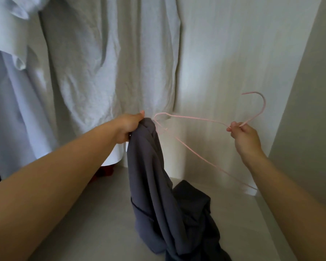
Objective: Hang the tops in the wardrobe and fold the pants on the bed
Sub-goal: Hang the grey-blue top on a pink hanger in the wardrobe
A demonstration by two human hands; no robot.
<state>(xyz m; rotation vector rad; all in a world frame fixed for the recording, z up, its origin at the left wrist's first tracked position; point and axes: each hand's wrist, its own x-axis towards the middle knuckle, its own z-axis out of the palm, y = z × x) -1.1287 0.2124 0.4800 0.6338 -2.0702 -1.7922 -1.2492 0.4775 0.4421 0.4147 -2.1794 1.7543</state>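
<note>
My left hand grips the bunched upper edge of a dark grey top, which hangs down and pools on the wardrobe floor. To the right, my right hand pinches a thin pink wire hanger at the base of its hook. The hook points up and to the right. One shoulder end of the hanger lies against the grey top right beside my left hand; whether it is inside the fabric I cannot tell.
White and pale blue garments hang at the left and centre, reaching almost to the floor. The wardrobe's back wall and right side wall close in the space. Something red shows under the white hems.
</note>
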